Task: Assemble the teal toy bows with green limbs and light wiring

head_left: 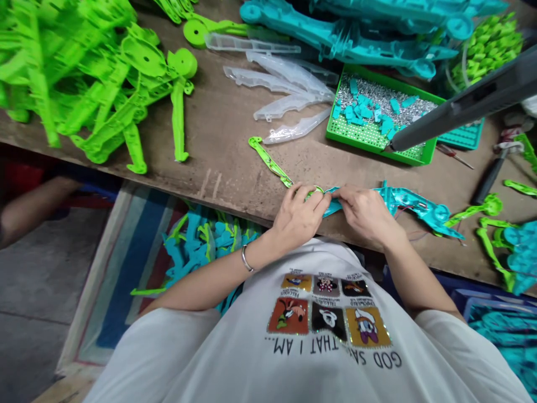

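A long teal plastic shell lies open side up at the table's front edge, with small metal parts and thin wires inside it. My left hand presses down on its left end, where a green plastic arm joins it; the arm sticks out to the upper left. Close beside it, my right hand has its fingertips pinched together at the shell's left part. Whatever small piece those fingertips may hold is hidden. Another green arm touches the shell's right end.
Green plastic parts are heaped at the left. Clear plastic strips lie beside a green tray of screws and teal pieces. A grey electric screwdriver hangs over the tray. Teal shells are stacked behind. Someone's forearm shows at far left.
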`<state>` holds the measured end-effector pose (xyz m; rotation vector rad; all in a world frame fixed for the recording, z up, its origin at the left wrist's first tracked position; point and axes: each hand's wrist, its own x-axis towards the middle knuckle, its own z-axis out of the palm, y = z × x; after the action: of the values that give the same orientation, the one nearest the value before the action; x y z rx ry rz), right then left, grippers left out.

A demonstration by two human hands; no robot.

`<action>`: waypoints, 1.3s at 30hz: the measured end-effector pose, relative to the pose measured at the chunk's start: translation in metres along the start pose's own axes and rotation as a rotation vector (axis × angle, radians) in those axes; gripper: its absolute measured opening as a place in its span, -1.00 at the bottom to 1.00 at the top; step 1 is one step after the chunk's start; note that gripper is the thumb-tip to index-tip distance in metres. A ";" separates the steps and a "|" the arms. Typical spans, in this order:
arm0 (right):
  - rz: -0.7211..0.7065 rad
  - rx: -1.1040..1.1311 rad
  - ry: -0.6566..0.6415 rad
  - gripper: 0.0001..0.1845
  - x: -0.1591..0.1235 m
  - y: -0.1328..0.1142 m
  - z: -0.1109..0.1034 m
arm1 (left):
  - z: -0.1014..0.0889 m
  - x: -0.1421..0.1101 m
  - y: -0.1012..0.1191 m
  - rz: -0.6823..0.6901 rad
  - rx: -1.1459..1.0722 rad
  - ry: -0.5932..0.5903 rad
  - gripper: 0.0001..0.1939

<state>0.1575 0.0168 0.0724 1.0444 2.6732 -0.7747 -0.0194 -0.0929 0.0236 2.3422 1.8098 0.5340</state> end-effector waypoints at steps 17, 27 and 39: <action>-0.126 0.005 0.080 -0.70 0.005 0.025 0.003 | 0.002 0.000 0.008 -0.026 0.025 -0.006 -0.44; -0.196 -0.086 0.037 -0.63 0.007 0.035 0.001 | 0.003 0.000 0.010 -0.027 0.053 -0.016 -0.41; -0.173 0.089 0.275 -0.77 -0.012 0.061 0.008 | 0.007 -0.002 0.010 -0.022 0.075 -0.041 -0.46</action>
<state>0.2072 0.0429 0.0449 1.0153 3.0208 -0.8437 -0.0083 -0.0970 0.0198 2.3597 1.8664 0.4191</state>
